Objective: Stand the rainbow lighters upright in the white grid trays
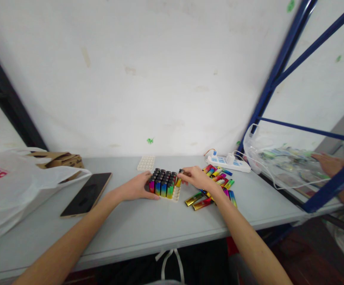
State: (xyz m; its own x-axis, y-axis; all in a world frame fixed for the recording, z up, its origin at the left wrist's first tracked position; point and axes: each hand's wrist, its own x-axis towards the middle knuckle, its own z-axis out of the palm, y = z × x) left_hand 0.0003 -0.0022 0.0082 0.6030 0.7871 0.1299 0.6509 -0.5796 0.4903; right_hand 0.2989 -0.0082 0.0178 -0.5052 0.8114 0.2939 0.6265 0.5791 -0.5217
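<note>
A cream tray (pixel 176 194) with rows of sockets holds several upright lighters (pixel 163 188), shiny and multicoloured with black tops. Its right-hand column shows bare sockets near the front. Curled round the left side of the block is my left hand (pixel 137 187), thumb at the front and fingers behind. My right hand (pixel 198 177) pinches a gold lighter (pixel 179 182) at the right edge of the tray, by the last column. To the right of the tray, a loose pile of metallic lighters (pixel 203 204) lies partly beneath my right hand and forearm.
A second cream tray (pixel 146 163) lies near the wall. On the left are a phone (pixel 88 194), a white plastic bag (pixel 20 190) and brown cardboard (pixel 60 160). A power strip (pixel 234 164) stands back right, beside a blue frame post (pixel 267 95). Another person's hand (pixel 329 164) is beyond it.
</note>
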